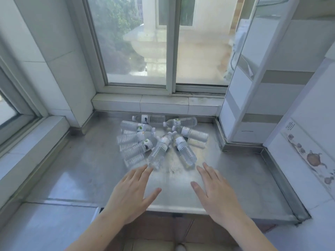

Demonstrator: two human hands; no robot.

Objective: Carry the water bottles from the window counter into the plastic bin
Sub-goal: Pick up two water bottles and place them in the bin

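Several clear water bottles with white labels and caps lie in a loose heap on the steel window counter (76,171), below the window. The nearest two are a bottle (159,151) pointing at my left hand and a bottle (185,151) pointing at my right. My left hand (132,194) is flat and open, fingertips almost touching the base of the nearer bottle. My right hand (215,194) is open too, fingers spread, a little short of the other bottle. Neither hand holds anything. The plastic bin is not in view.
A sliding window (163,42) rises behind the counter above a tiled ledge (159,104). Tiled walls close in the left and right sides, with a raised steel rim (282,180) along the right. Brown floor tiles (163,230) show under the counter's front edge.
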